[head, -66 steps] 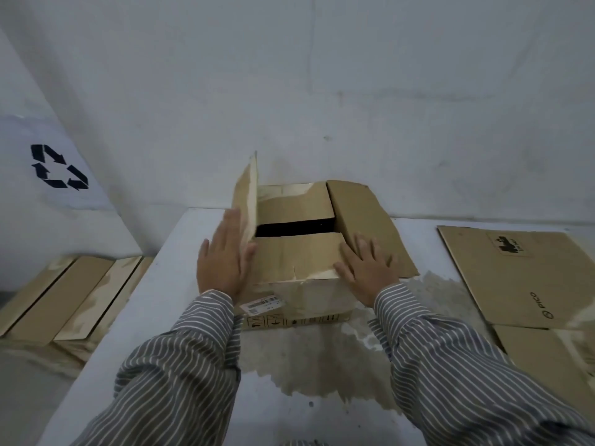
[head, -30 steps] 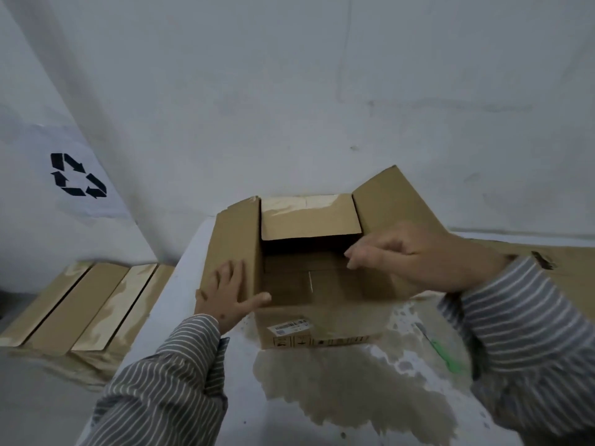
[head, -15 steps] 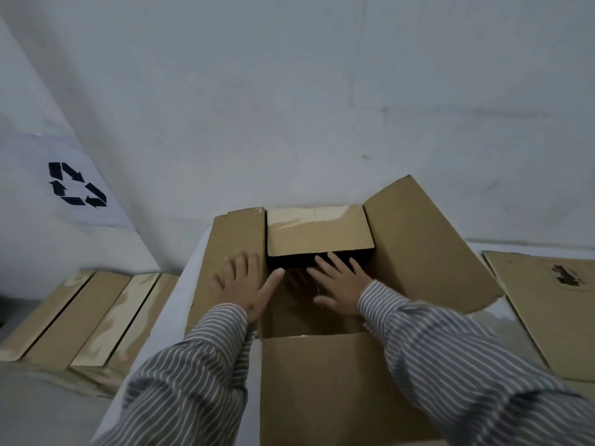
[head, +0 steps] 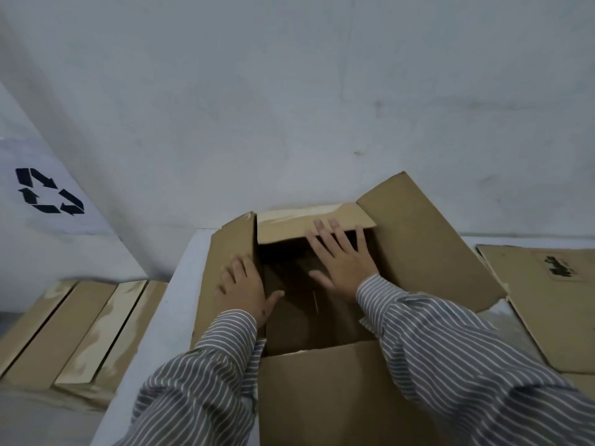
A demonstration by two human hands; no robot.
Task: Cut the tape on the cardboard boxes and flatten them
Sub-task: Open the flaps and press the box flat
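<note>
Cardboard box (head: 418,239) sits opened on the worktop (head: 180,297); left hand (head: 241,289) flat steadies a flap, right hand (head: 341,259), fingers spread, seemingly pushes the far flap outward.

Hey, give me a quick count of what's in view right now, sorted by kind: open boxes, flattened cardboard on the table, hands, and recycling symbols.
Open cardboard box: 1
Flattened cardboard on the table, at the right: at least 1; it runs out of view, so more pieces may be hidden
Hands: 2, left hand and right hand
Recycling symbol: 1
Total: 5
</note>
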